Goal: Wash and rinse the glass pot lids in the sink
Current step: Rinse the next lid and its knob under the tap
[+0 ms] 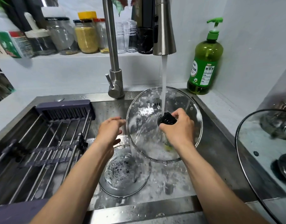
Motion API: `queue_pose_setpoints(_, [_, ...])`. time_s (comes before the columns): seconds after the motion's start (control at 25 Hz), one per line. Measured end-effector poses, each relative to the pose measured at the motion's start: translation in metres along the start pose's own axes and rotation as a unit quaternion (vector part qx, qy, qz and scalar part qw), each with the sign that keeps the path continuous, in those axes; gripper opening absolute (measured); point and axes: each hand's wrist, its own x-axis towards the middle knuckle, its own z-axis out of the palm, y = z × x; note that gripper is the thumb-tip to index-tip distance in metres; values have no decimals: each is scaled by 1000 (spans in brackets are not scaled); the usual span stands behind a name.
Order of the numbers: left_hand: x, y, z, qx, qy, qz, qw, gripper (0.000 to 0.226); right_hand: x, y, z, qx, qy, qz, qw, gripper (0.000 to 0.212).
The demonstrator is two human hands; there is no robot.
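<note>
A large glass pot lid point(144, 110) stands tilted on edge in the steel sink point(220, 143), under water running from the tap point(164, 29). My right hand point(178, 128) grips its black knob point(167, 119). My left hand point(110, 130) is open, fingers spread, with its fingertips at the lid's left rim. A smaller glass lid point(124, 173) lies flat on the sink floor below, with soap bubbles on it. Something green shows dimly through the big lid near my right wrist.
A purple-framed wire drying rack point(46, 143) spans the sink's left half. A green dish soap bottle point(204, 62) stands at the back right corner. Another glass lid with a dark rim point(265, 152) rests on the counter at the right. Jars line the shelf behind.
</note>
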Motion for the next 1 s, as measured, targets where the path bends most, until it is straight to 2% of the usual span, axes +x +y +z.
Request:
queue_pose_setpoints(0.24, [3,-1,-1,13,11,9,1000,27,-2,0,1,-81,-46,-38,995,34])
queue_pose_setpoints(0.48, [5,-2,-2,16,26,21,999,26,-4,0,1,-46,-104,-9,993,23])
queue_pose_setpoints(0.76, [5,-2,-2,28,26,20,999,15,-4,0,-1,-59,-106,24,992,22])
queue_pose_setpoints(1.0, [4,-2,-2,25,28,22,999,20,-4,1,0,-82,-111,39,990,24])
